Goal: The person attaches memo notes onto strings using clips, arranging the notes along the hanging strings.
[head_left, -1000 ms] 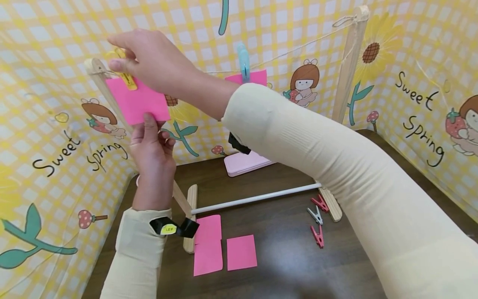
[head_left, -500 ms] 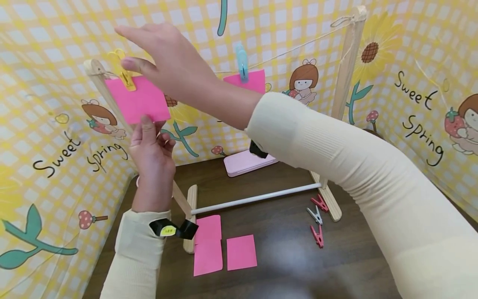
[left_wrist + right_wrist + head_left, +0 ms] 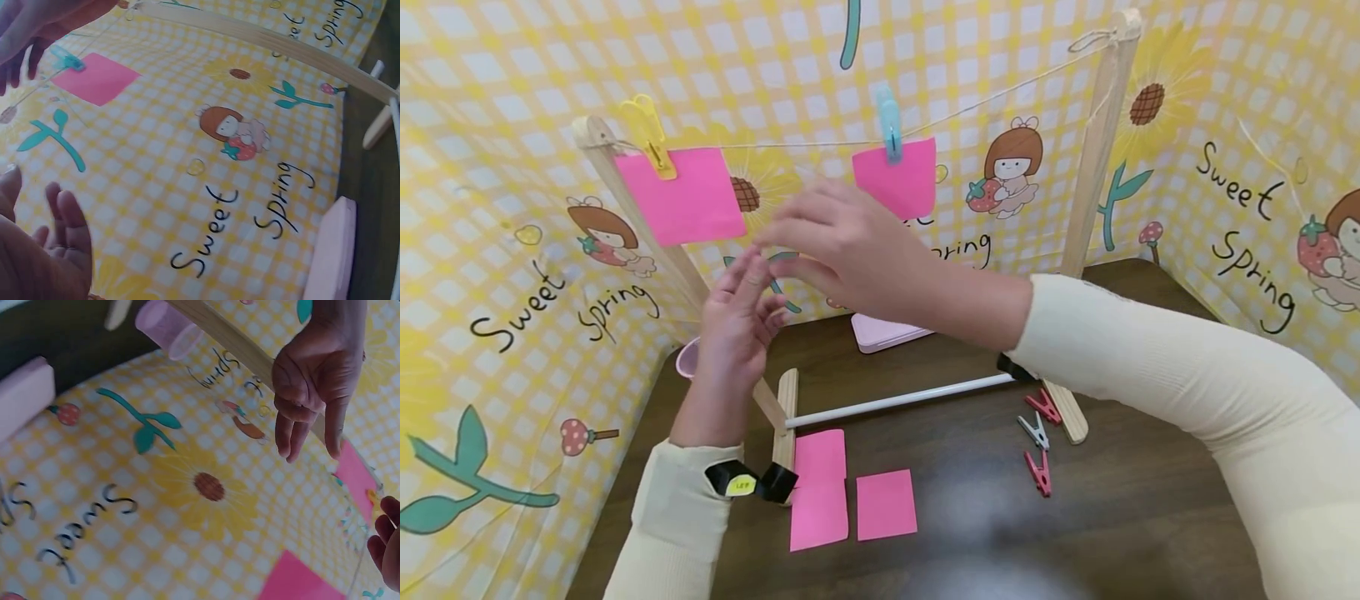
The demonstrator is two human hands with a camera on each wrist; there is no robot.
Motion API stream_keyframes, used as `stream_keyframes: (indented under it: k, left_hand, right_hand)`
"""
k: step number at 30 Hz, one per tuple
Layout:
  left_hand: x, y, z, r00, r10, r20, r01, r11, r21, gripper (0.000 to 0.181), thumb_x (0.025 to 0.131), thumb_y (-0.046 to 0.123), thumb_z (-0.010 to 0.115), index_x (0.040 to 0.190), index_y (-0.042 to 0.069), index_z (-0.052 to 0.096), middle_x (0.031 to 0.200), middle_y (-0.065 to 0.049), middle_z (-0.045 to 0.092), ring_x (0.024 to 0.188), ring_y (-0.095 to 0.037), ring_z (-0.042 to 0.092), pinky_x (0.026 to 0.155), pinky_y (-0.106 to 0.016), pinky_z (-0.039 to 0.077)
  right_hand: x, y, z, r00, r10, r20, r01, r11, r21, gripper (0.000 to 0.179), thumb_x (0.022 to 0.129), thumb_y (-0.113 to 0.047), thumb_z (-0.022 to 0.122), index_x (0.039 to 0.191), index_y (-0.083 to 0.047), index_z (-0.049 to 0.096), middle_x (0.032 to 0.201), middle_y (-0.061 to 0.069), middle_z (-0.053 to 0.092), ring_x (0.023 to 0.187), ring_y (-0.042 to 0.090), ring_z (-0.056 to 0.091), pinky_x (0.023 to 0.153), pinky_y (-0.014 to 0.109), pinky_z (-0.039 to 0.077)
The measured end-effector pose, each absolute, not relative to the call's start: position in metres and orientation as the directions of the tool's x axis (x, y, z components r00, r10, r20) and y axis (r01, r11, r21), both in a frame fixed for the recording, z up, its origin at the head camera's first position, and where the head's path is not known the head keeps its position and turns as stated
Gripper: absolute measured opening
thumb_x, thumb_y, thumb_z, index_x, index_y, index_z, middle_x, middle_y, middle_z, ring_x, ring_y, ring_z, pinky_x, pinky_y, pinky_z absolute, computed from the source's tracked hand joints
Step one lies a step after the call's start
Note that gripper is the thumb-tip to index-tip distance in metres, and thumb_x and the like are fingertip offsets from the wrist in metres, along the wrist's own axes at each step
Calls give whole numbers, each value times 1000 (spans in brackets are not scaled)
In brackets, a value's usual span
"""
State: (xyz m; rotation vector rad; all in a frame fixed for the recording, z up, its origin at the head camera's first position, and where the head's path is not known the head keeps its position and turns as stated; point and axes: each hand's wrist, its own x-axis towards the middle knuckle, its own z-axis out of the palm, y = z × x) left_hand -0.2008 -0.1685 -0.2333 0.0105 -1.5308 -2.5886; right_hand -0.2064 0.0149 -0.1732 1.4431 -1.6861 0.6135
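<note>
A pink paper square (image 3: 688, 200) hangs at the left end of the string (image 3: 805, 145), held by a yellow clothespin (image 3: 655, 142). Further right, a light blue clothespin (image 3: 890, 125) holds a second pink square (image 3: 895, 179) on the same string. My left hand (image 3: 737, 325) is just below the left square, fingers loosely bent and holding nothing. Close beside it, my right hand (image 3: 857, 250) is blurred, its fingers extended toward the left fingertips; in the head view I cannot tell whether they touch. In the right wrist view the left hand (image 3: 319, 387) appears apart from the right fingers (image 3: 387, 525).
Several pink squares (image 3: 886, 505) lie on the dark table (image 3: 970, 517). Red and grey clothespins (image 3: 1037, 473) sit to the right. A wooden frame with a white crossbar (image 3: 895, 402) carries the string. Behind are a pink case (image 3: 887, 332) and a pink cup (image 3: 687, 358).
The right hand has let go of the yellow clothespin and moved down and right. The left hand has released the square's lower edge and dropped slightly to the right. The square stays hanging.
</note>
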Motion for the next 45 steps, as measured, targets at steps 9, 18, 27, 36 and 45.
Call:
stream_keyframes:
  k: [9, 18, 27, 36, 45]
  left_hand:
    - [-198, -159, -289, -981, 163, -107, -57, 284, 957, 39, 88, 16, 63, 123, 5, 48, 99, -9, 53, 63, -14, 55, 53, -24, 49]
    - [-180, -145, -351, -920, 338, -199, 186, 822, 538, 36, 79, 25, 74, 109, 10, 61, 94, -7, 57, 85, -21, 55, 68, -35, 47]
    - [-157, -139, -392, -878, 370, -304, 279, 911, 304, 54, 66, 36, 82, 108, 11, 59, 91, -5, 50, 72, -18, 52, 61, -36, 45]
    - [-151, -136, -415, -865, 378, -328, 327, 923, 203, 65, 58, 41, 85, 110, 12, 59, 92, -6, 52, 78, -20, 54, 63, -38, 47]
    - [-149, -132, -422, -882, 368, -295, 317, 926, 206, 64, 58, 36, 86, 110, 11, 59, 93, -6, 54, 81, -20, 54, 65, -37, 48]
  right_hand:
    - [-215, 71, -253, -333, -699, 633, -924, 377, -69, 10, 83, -15, 70, 91, -9, 70, 88, 1, 64, 83, 18, 57, 76, 32, 45]
    - [-212, 125, -333, -663, -736, 139, -725, 585, -362, 4, 86, -13, 65, 85, -11, 68, 73, -8, 59, 64, 4, 51, 61, 26, 45]
    - [-180, 160, -390, -845, -504, -177, -460, 855, -239, 22, 81, -25, 70, 69, -16, 53, 60, -7, 48, 55, 10, 46, 50, 31, 39]
    - [-165, 164, -417, -894, -421, -153, -390, 900, -194, 30, 79, -35, 72, 79, -9, 56, 59, -2, 48, 55, 14, 48, 47, 34, 40]
    - [-162, 167, -429, -909, -413, -61, -387, 889, -247, 34, 71, -27, 78, 69, -16, 47, 54, -7, 42, 51, 11, 45, 43, 31, 37]
